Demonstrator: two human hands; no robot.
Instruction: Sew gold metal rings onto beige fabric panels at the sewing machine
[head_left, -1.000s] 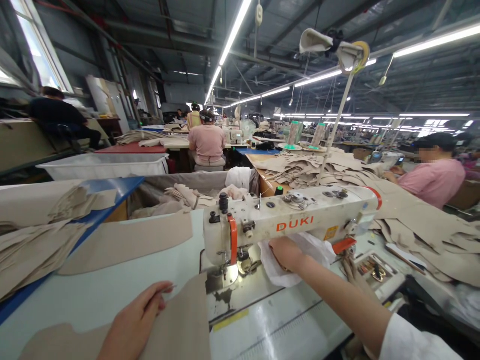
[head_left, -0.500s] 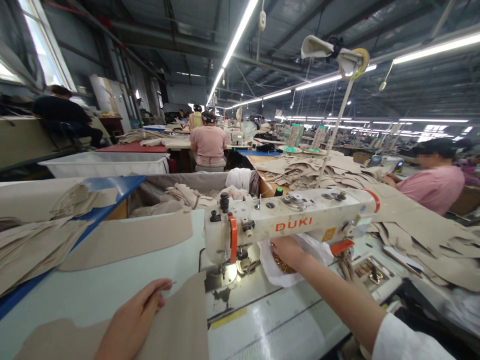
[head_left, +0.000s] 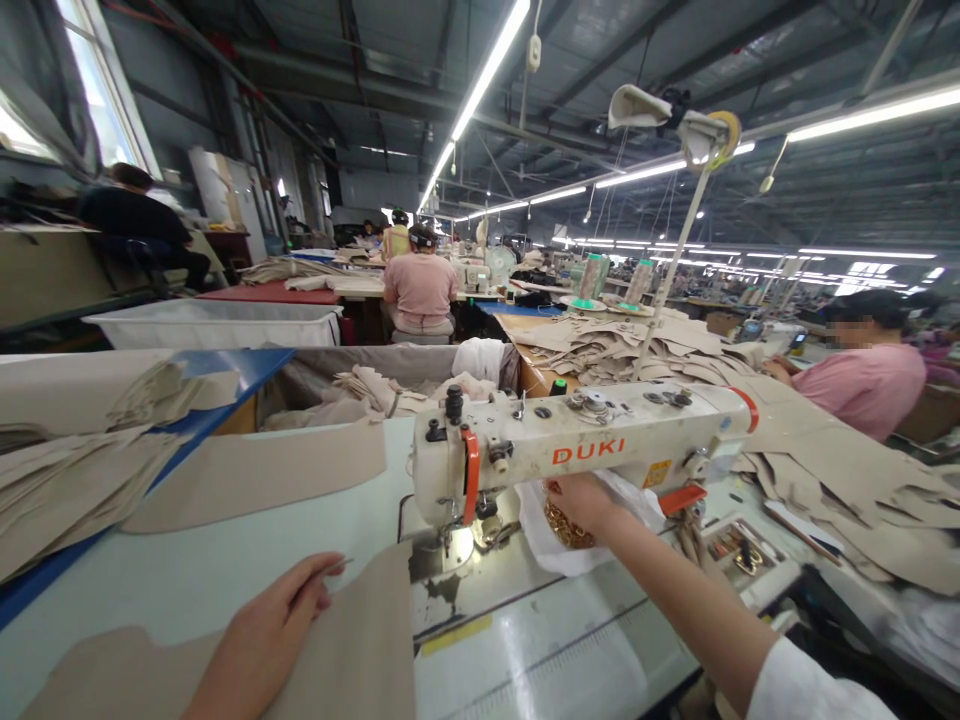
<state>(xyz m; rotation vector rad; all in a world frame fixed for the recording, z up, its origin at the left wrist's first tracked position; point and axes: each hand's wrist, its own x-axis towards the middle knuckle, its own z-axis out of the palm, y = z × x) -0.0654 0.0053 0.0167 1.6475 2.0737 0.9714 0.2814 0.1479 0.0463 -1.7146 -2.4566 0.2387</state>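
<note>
My left hand (head_left: 281, 620) rests over a beige fabric piece (head_left: 367, 630) at the lower left. Its thumb and fingers pinch a thin metal tool (head_left: 335, 566), of which only the tip shows. Under the arm of the white sewing machine (head_left: 517, 455), my right hand (head_left: 581, 503) reaches into an open white bag (head_left: 536, 535). Inside the bag are many small gold-coloured metal pieces (head_left: 570, 532). The right fingers are curled among them and partly hidden, so what they grip is unclear. The bag lies on the machine bed, right of the needle.
Another beige panel (head_left: 255, 475) lies beyond my left hand. Stacked fabric pieces (head_left: 75, 490) sit on a blue surface at left. A tray (head_left: 739, 550) of small parts stands at right, before cut pieces (head_left: 847, 430). A co-worker (head_left: 862, 365) sits at far right.
The right hand has shifted slightly within the bag, and more of the gold-coloured pieces show. My left hand stays in place. The view has moved a little.
</note>
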